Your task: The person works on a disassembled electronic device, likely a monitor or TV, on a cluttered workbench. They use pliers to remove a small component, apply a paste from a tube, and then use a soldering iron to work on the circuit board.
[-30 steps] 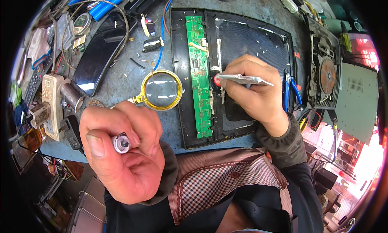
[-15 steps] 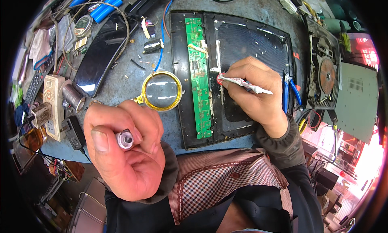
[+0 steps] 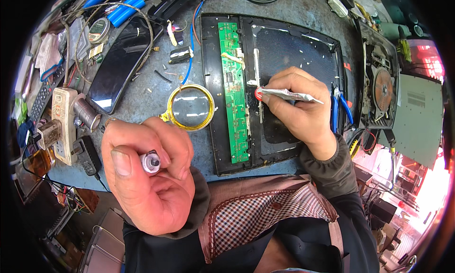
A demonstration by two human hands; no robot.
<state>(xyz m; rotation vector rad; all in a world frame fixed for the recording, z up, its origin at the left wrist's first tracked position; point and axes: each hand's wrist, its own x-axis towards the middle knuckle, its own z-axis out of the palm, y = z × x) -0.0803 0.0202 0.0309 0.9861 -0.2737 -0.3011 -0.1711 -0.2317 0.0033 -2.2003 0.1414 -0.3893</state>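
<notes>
Left hand (image 3: 147, 178) raised close, fingers curled shut, thumb across, right hand (image 3: 296, 109) pinching, forearm reaching forward

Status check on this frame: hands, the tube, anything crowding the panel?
Right hand pinching silver tube, red nozzle on the black panel beside the green circuit board. Left hand raised, gripping a small cap. Magnifying glass left of panel, apart.

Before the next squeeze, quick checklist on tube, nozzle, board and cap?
1. Silver tube gripped in the right hand: ok.
2. Red nozzle at the white strip on the black panel: ok.
3. Green circuit board clear of the nozzle, left of the strip: ok.
4. Small white cap pinched in the left hand: ok.
5. Paste coming out: cannot tell.
6. Magnifying glass lying off the panel: ok.
</notes>
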